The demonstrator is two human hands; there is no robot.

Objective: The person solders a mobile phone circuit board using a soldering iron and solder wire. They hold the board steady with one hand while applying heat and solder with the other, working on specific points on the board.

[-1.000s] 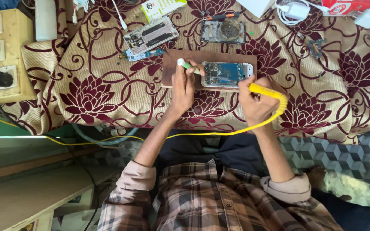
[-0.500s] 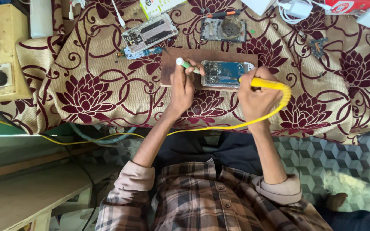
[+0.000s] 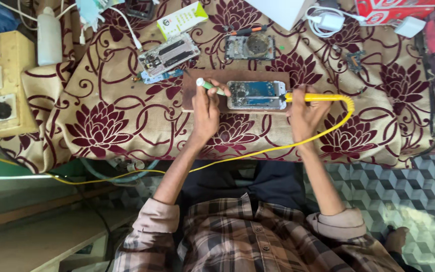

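Opened phone (image 3: 256,94) lies on the brown board (image 3: 192,93), as a second ago. My right hand (image 3: 305,108) grips the yellow iron (image 3: 310,95), tip at the phone's right end. My left hand (image 3: 206,108) pinches a green tool (image 3: 208,86) at its left end. Hands barely shifted; work continues in place.

Maroon-flowered beige cloth (image 3: 101,116), yellow iron (image 3: 318,96)
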